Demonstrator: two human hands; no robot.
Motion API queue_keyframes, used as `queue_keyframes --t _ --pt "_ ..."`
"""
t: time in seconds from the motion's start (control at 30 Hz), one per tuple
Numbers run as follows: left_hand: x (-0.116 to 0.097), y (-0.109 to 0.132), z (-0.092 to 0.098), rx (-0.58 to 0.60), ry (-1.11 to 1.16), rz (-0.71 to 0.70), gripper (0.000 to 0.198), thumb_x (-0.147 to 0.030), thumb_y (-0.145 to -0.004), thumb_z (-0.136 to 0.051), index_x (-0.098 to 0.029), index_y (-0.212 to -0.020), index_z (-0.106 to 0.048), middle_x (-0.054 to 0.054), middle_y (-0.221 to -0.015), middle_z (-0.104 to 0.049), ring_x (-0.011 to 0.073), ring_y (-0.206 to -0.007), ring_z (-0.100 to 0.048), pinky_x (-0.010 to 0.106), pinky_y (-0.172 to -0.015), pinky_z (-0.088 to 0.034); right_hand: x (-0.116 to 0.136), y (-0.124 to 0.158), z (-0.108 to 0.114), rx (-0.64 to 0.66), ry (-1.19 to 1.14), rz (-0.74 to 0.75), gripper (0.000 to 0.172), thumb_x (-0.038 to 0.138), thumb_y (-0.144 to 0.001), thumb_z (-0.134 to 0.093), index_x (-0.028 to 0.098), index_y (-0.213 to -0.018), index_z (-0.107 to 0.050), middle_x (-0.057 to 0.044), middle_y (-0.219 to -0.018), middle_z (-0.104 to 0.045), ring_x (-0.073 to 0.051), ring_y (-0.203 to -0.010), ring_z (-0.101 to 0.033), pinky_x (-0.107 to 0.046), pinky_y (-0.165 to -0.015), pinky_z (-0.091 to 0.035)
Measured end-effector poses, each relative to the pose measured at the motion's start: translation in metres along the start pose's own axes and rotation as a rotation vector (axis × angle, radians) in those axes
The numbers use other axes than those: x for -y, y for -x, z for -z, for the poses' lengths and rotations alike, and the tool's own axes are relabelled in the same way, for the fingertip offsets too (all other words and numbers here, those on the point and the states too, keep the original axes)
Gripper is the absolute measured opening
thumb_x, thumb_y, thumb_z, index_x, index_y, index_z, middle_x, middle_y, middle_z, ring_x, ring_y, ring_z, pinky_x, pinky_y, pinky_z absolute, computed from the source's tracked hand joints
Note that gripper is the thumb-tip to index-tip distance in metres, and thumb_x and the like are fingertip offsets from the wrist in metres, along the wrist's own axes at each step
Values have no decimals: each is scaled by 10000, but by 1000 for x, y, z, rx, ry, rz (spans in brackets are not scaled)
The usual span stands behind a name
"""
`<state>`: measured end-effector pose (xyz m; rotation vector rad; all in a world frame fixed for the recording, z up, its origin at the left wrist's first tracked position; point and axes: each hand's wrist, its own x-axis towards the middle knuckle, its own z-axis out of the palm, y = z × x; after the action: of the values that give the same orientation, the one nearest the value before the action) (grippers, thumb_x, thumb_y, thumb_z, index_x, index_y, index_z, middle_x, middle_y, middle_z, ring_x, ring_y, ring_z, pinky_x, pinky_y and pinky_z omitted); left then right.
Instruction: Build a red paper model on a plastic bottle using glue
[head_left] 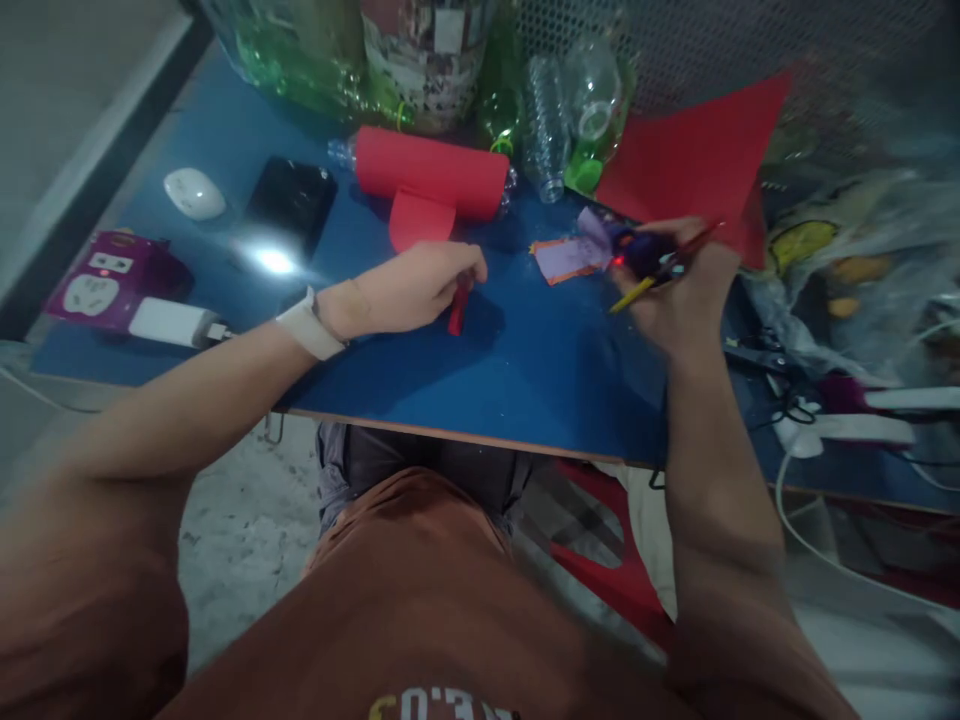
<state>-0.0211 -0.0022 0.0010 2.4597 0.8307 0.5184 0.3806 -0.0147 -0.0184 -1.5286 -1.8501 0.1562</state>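
My left hand [424, 288], with a pale band at the wrist, is closed over the table, its fingertips pinching a small red piece [457, 310]. Just beyond it lies a clear bottle wrapped in red paper [431, 170], with a rounded red flap [422, 220] sticking out towards me. To the right, my right hand [686, 290] curls round a dark purple-blue object [643, 250] with a glowing red light; its kind is unclear. A thin yellow stick [631, 296] and a reddish one show at these fingers. A lilac and orange folded paper [566, 260] lies beside them.
Several plastic bottles [546, 130] and a patterned container [427, 60] line the back. Red sheet [690, 150] stands behind my right hand. Scissors [757, 355], cables and plastic bags [862, 260] crowd the right. At left are a white mouse [195, 193], black box [289, 205] and purple socket block [112, 280].
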Motion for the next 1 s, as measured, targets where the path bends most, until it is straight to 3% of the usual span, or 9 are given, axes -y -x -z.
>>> queue_keyframes --t 0.17,0.3,0.37,0.47,0.53,0.63,0.7,0.77,1.0 --pt "4 0 6 78 -139 -136 365 -57 -1007 -608 -196 -1295 -786 120 -1305 -851 292 -1202 -803 399 -1054 -607 17 -6 16 190 -47 -52 542 508 -809 -1044 174 -1201 -876 -205 -1208 -897 -371 -1079 -835 -573 -1112 -667" --pt "7 -1 8 97 -232 -185 256 -111 -1075 -618 -194 -1254 -781 127 -1231 -842 295 -1130 -783 393 -975 -589 8 -6 26 312 -137 -30 468 547 -787 -1047 265 -1120 -878 -136 -1210 -909 -389 -1112 -849 -625 -1142 -681" --pt "8 -1 7 99 -270 -197 223 -145 -1110 -621 -196 -1254 -783 126 -1214 -837 297 -1121 -768 392 -948 -578 -1 -10 27 164 -202 -17 503 595 -737 -1065 299 -1080 -846 -114 -1189 -896 -378 -1079 -851 -621 -1100 -708" --pt "7 -2 4 97 -289 -217 212 -191 -1151 -616 -204 -1273 -788 126 -1231 -838 298 -1143 -749 392 -941 -571 -9 -16 25 -189 -195 -94 548 730 -717 -1031 327 -973 -762 -101 -1075 -854 -366 -976 -837 -609 -994 -729" --pt "7 -2 2 94 -297 -218 224 -193 -1155 -613 -203 -1296 -787 128 -1249 -837 302 -1163 -744 400 -976 -574 -7 -18 25 -236 -139 -137 533 782 -767 -980 327 -915 -745 -87 -961 -822 -365 -918 -816 -596 -950 -711" --pt "5 -1 0 65 -328 -157 275 -173 -1147 -587 -171 -1340 -782 156 -1247 -818 316 -1162 -746 429 -1016 -583 3 -17 29 17 -122 -116 554 803 -790 -954 292 -880 -759 -65 -862 -788 -328 -842 -762 -536 -900 -670" --pt "4 0 -2 20 -329 -100 321 -152 -1123 -584 -159 -1377 -779 172 -1273 -802 323 -1188 -749 434 -1026 -590 8 -14 33 241 -106 -67 571 780 -751 -988 273 -890 -763 -57 -874 -794 -304 -837 -736 -496 -882 -647" --pt "3 0 -4 -22 -299 -70 355 -139 -1079 -616 -164 -1392 -781 173 -1307 -793 326 -1222 -750 432 -1035 -597 11 -11 35 366 -63 -18 562 711 -710 -1033 263 -917 -765 -56 -922 -811 -298 -859 -727 -469 -866 -627" --pt "-5 -1 -10 -114 -155 -85 257 -238 -1091 -655 -170 -1295 -795 152 -1215 -802 287 -1106 -765 412 -977 -612 5 -9 35 392 -28 -41 479 558 -690 -1058 273 -857 -711 -14 -805 -721 -269 -779 -666 -414 -769 -553"
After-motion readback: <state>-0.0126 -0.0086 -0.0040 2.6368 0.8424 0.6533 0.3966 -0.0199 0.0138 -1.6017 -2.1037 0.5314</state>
